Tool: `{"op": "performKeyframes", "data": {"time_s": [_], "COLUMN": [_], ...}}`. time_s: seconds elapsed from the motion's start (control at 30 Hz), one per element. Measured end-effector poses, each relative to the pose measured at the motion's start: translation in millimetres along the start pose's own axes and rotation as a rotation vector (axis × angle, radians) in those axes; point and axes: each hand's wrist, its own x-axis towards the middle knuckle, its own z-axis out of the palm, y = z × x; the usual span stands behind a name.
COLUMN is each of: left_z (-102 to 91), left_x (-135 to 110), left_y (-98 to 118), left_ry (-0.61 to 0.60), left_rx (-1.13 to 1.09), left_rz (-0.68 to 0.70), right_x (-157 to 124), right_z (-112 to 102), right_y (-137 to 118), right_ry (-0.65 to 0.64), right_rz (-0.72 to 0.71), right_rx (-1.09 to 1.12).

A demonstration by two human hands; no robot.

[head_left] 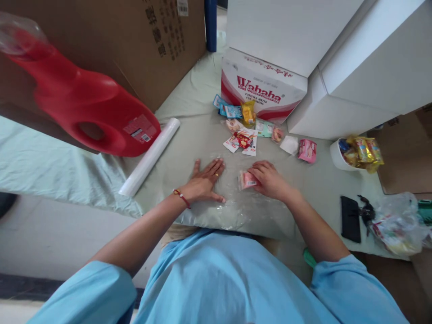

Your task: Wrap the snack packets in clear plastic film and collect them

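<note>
My left hand (206, 180) lies flat with fingers spread on a sheet of clear plastic film (232, 209) that covers the front of the table. My right hand (270, 180) is closed around a small pink snack packet (248, 180), low over the film. Beyond both hands sits a loose group of snacks: a red packet (240, 140) on white ones, blue packets (232, 111), a yellow packet (248, 112) and a pale green packet (264, 128). A white packet (289, 145) and a pink packet (307, 150) lie to their right.
Left of my hands is a white roll (150, 157) beside a large red detergent bottle (97, 103). A Wahaba-style printed carton (263, 85) stands behind the snacks. At right are a white tub (337, 155) of snacks, a black phone (350, 219) and a plastic bag (398, 222).
</note>
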Motion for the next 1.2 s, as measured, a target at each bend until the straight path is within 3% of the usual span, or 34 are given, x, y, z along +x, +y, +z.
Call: {"op": "performKeyframes", "data": {"time_s": [0.13, 0.27, 0.33, 0.47, 0.53, 0.67, 0.77, 0.87, 0.97, 1.07, 1.2], "left_z": [0.8, 3.2, 3.2, -1.7, -2.2, 12.3, 29.5, 36.9, 32.2, 23.5, 9.8], "left_x": [0, -3, -8, -26, -37, -53, -59, -63, -64, -62, -55], "left_y": [-4, -15, -15, 8, 25, 47, 45, 35, 30, 28, 25], "left_ry": [0.008, 0.046, 0.141, 0.490, 0.558, 0.314, 0.174, 0.093, 0.078, 0.085, 0.109], "left_rx": [0.006, -0.079, -0.135, -0.096, -0.085, -0.211, -0.281, -0.306, -0.345, -0.482, -0.668], "left_rz": [0.014, 0.036, 0.003, -0.087, -0.015, 0.418, 0.525, 0.533, 0.539, 0.493, 0.210], "right_x": [10, 6, 2, -21, -47, -114, -156, -178, -182, -176, -153], "right_z": [14, 22, 23, 13, 6, 7, 25, 46, 55, 43, 6], "right_y": [-2, 10, 13, 9, 5, -2, -10, -23, -36, -41, -29], "right_ry": [-0.100, -0.090, -0.081, 0.063, 0.165, 0.165, 0.147, 0.227, 0.295, 0.315, 0.258], "right_rz": [0.016, -0.010, -0.020, 0.008, 0.058, 0.143, 0.181, 0.235, 0.265, 0.295, 0.333], "right_rx": [0.064, 0.165, 0.180, 0.230, 0.280, 0.329, 0.288, 0.248, 0.249, 0.290, 0.420]}}
